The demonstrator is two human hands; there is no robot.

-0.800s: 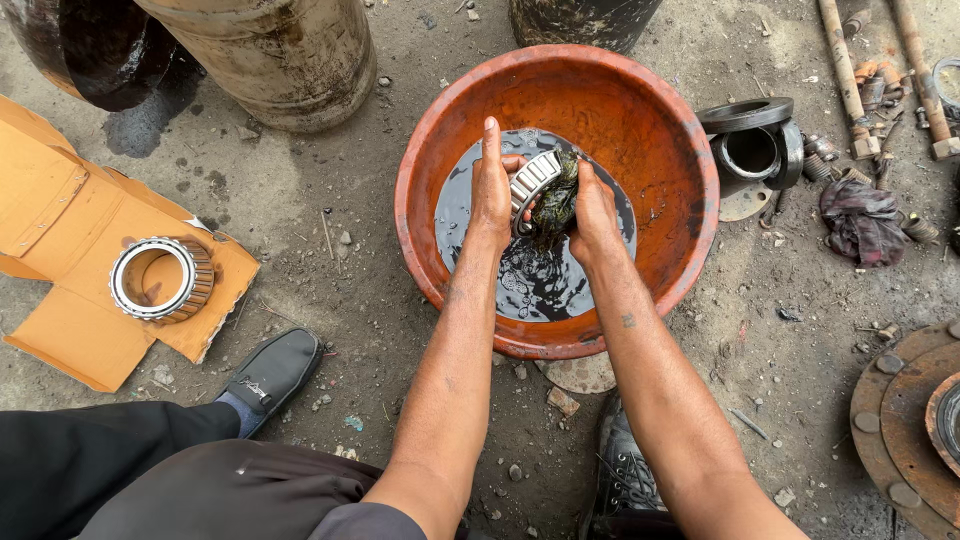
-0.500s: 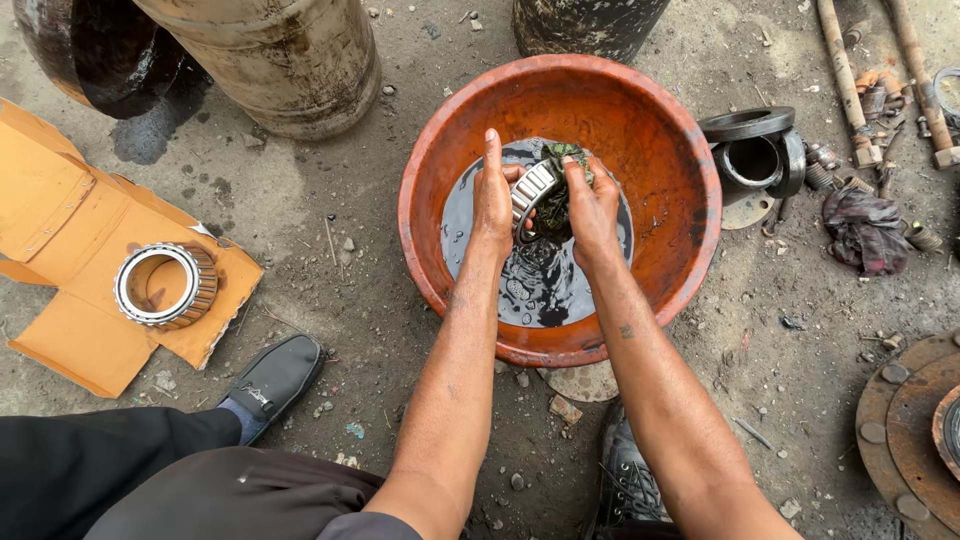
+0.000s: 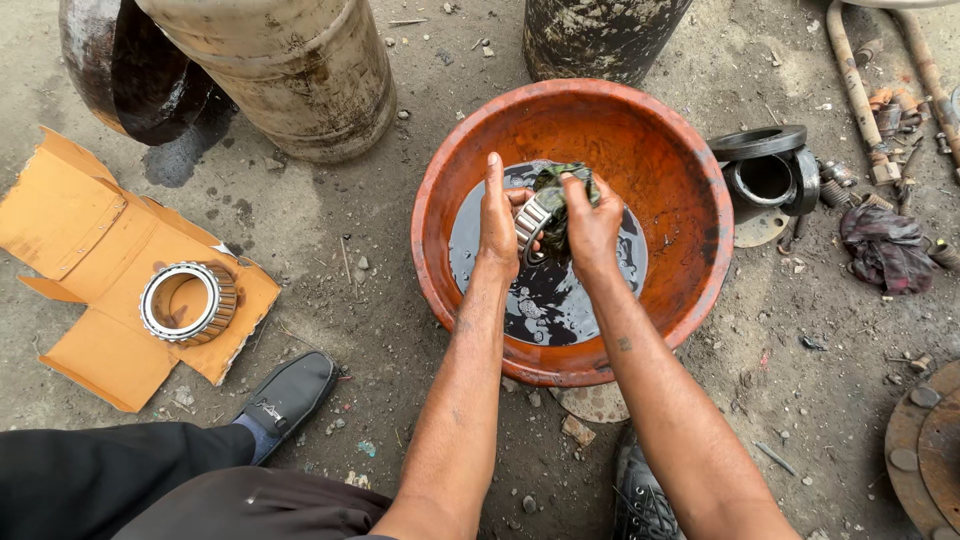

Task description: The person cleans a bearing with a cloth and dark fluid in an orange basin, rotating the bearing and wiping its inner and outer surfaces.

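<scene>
Two hands over orange basin [image 3: 690, 180] | left hand [image 3: 497, 222] grasps bearing ring [image 3: 533, 217], fingers flat, ring on edge between both hands | right hand [image 3: 592, 222] clenched on dark rag [image 3: 556, 180], pressed against ring above black oil [image 3: 560, 300]

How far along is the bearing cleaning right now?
One steel roller bearing already lies on the flattened orange cardboard, looking clean. In hand: the left hand holds a second steel bearing over the dark liquid in the orange basin, while the right hand presses a dark green rag to it. Black rings lie untouched beside the basin.
</scene>
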